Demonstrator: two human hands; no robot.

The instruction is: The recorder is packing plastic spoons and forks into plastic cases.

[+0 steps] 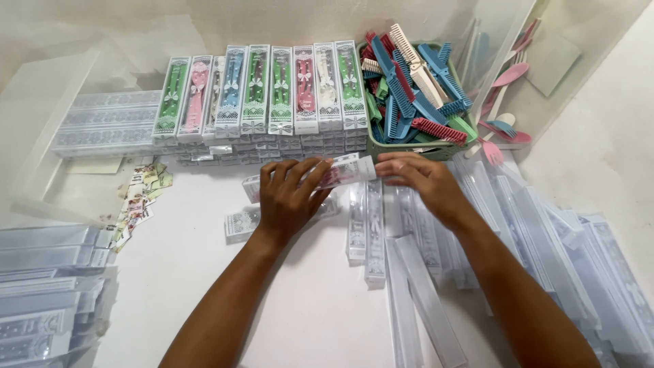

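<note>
Gripping one clear box (340,174), both hands (289,197), white table (204,272), green comb basket (436,151).

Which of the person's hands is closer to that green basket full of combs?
The right hand. It sits just below the green basket, holding one end of a clear box; the left hand grips the box farther left.

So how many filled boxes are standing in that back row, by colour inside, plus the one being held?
Green boxes: 4
Pink boxes: 2
Cream boxes: 2 (one is half hidden)
Blue boxes: 1
Held box, pink inside, between left hand and right hand: 1
Total: 10
</note>
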